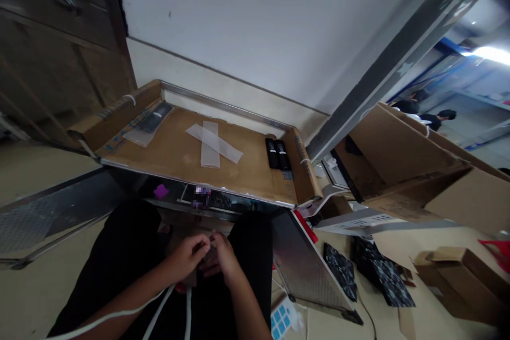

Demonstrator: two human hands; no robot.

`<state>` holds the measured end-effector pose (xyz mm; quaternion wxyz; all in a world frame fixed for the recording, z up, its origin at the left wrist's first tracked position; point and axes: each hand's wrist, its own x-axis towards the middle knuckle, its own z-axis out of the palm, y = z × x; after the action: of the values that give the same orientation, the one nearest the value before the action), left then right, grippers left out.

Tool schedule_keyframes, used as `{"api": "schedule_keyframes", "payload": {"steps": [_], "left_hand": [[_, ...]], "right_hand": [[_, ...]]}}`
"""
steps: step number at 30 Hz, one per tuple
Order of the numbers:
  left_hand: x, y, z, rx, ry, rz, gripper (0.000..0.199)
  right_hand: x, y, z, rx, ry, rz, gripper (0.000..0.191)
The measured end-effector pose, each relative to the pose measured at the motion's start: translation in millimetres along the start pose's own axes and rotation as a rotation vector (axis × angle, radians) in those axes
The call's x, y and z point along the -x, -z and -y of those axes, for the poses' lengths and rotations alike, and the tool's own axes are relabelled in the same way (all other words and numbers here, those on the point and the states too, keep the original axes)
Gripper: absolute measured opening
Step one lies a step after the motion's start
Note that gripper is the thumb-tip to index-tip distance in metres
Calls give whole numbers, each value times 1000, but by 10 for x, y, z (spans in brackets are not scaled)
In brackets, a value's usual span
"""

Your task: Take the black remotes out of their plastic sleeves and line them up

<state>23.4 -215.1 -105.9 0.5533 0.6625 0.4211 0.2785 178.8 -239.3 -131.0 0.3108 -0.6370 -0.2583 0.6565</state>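
Low over my lap, my left hand (192, 255) and my right hand (223, 259) meet with fingertips pinched together. Whatever is between them is too small and dim to name. White cords (188, 308) run from near the hands down over my lap and left forearm. Beyond the hands is a shelf lined with cardboard (175, 151). Two translucent sleeves (210, 143) lie crossed in its middle. At its right end two black oblong items (278, 153) lie side by side. A clear bag (148, 126) with a dark item inside lies at its left end.
Metal doors, one on the left (67, 207) and one on the right (306, 260), flank my legs. Black patterned packages (382, 271) and an open cardboard box (464, 281) are on the floor at right. A large carton (410, 151) stands above them. People are in the background.
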Motion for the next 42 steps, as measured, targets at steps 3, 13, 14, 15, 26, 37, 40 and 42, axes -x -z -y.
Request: {"api": "schedule_keyframes", "payload": {"steps": [3,13,14,15,26,37,40,42], "left_hand": [[39,-14,-101,-108,-51,-34,26],[342,-123,-408,-35,-98,71,28],[354,-103,-374,33,-54,3,31],[352,-64,-328,106,15,-102,35],[61,298,-236,574,419,-280,56],[-220,1373,-1030,594,267,-523,64],[-857,2055,-1385,247,111,-587,63],[-1295,2410,-1466,-34,78,-592,62]], "right_hand": [[41,44,39,-102,-79,157,58],[50,-65,22,-289,79,42,70],[85,-52,49,-306,124,61,70],[128,-34,81,-318,162,96,68],[434,-100,121,-213,128,462,77],[436,95,79,-269,164,615,67],[352,65,97,-257,155,507,64],[319,55,107,-252,139,460,66]]}}
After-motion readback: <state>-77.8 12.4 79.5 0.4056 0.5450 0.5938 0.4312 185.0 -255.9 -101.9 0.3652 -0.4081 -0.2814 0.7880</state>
